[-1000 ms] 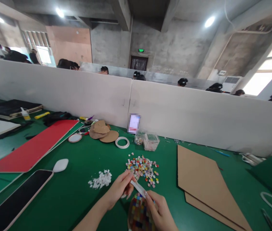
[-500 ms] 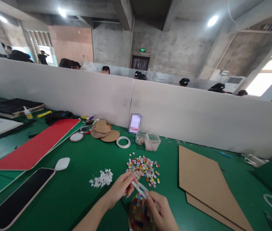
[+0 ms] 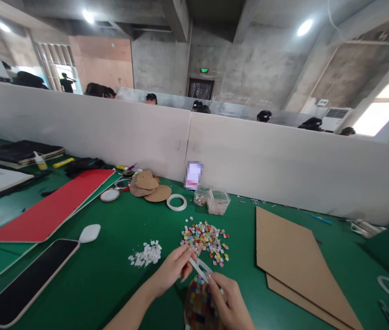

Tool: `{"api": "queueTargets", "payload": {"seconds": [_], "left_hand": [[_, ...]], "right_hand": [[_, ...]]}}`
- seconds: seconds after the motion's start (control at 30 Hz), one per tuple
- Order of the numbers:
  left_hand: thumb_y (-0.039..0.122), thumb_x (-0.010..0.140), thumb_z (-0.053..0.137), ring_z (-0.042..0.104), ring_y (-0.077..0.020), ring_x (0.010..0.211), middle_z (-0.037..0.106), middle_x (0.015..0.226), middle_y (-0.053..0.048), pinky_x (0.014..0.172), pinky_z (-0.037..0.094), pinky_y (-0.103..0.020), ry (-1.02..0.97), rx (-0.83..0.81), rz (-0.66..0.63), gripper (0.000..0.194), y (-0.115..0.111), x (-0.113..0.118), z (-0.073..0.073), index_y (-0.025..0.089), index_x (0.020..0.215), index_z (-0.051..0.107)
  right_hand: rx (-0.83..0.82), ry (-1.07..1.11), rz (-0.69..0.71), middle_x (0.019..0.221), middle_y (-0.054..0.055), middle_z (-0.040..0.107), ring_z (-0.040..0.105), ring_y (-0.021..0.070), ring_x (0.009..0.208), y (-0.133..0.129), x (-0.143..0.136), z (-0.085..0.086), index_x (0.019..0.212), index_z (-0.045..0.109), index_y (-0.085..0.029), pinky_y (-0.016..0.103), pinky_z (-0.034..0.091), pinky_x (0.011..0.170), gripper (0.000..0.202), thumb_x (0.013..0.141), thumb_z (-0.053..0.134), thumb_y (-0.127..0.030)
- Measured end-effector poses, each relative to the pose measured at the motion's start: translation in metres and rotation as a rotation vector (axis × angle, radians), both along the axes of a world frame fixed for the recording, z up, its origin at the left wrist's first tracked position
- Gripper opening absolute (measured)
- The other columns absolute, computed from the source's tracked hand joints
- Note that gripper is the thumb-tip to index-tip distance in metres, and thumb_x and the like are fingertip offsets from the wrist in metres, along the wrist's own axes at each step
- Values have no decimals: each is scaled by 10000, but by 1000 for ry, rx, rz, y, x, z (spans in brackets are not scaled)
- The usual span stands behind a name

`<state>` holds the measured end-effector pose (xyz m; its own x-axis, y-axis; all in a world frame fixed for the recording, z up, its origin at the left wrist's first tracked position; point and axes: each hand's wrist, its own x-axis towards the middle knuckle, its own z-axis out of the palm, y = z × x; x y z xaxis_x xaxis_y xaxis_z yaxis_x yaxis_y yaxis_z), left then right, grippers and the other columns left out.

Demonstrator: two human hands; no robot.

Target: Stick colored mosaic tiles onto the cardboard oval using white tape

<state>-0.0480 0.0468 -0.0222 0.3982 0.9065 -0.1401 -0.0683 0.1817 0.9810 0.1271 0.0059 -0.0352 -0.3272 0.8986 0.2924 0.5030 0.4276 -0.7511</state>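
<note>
My left hand point(image 3: 178, 265) is closed in a pinch on the upper end of a narrow white strip point(image 3: 197, 269). Two white lengths show side by side with a gap between them; whether it is one folded piece I cannot tell. The lower end is pinched by my right hand point(image 3: 227, 295). Beneath, a rounded board covered with coloured mosaic tiles point(image 3: 199, 305) lies at the bottom edge, partly hidden by my right hand. Just beyond my fingers spreads a pile of small coloured tiles point(image 3: 204, 236). Left of my left hand is a heap of white scraps point(image 3: 146, 254).
Brown boards point(image 3: 290, 256) lie at right. A phone-like black slab point(image 3: 29, 284) and a red sheet point(image 3: 57, 206) lie at left. Further back are cardboard discs point(image 3: 158, 193), a white tape ring point(image 3: 177, 202) and clear boxes point(image 3: 218, 201), before a white partition point(image 3: 266, 156).
My hands and the white strip have stayed almost still. The view has shifted very slightly.
</note>
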Motion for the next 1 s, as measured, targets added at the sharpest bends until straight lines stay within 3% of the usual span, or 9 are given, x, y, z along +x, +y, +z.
{"api": "queueTargets", "payload": {"seconds": [0.1,0.2,0.33,0.4,0.53,0.67,0.87,1.0], "left_hand": [[572,829,355,271,-54,349,375,388,88,409,167,-205,-5,-16,22,437,0,1,1,153,754,458],[536,802,454,260,-45,338,376,385,102,404,179,-194,11,7,-3,374,1,0,1,169,739,424],[437,793,518,280,-50,339,391,394,113,399,212,-179,23,29,-22,291,1,0,0,166,870,447],[390,808,504,281,-56,343,393,402,116,397,226,-174,14,34,-42,306,0,1,0,161,1002,447],[316,811,481,289,-59,348,385,415,113,394,226,-173,9,46,-21,334,-3,3,-1,151,1098,437],[284,808,458,272,-59,344,383,413,109,401,219,-180,15,59,-1,356,-4,5,-4,146,1135,437],[343,801,471,323,-75,403,375,431,86,433,239,-198,48,107,159,336,-9,17,-5,130,1058,512],[419,760,538,325,-75,413,378,445,85,436,234,-201,-13,68,264,413,-4,19,-13,142,1065,520]], "right_hand": [[-9,6,-2,646,39,574,511,150,599,0,0,-3,698,527,-168,215,384,579,370,925,299,-351],[-45,8,-6,629,27,556,494,142,583,0,2,-11,683,512,-175,212,374,567,383,925,295,-378],[-119,67,-121,621,15,547,491,146,579,-2,2,-18,691,527,-193,208,379,551,394,894,336,-471],[-152,102,-146,637,15,562,508,153,601,-4,-1,-15,706,546,-201,207,389,556,397,877,354,-503],[-188,59,70,690,17,594,535,147,640,-6,-10,1,757,556,-194,200,404,600,376,904,319,-446],[-144,-7,26,657,19,584,527,149,612,-8,-13,8,745,545,-194,203,389,568,381,911,294,-427],[-49,-37,49,648,19,586,502,134,576,-5,-17,1,699,507,-192,208,354,547,351,924,285,-347],[-12,-65,28,647,25,584,483,132,568,-9,-20,0,703,498,-190,222,332,543,332,926,284,-313]]}}
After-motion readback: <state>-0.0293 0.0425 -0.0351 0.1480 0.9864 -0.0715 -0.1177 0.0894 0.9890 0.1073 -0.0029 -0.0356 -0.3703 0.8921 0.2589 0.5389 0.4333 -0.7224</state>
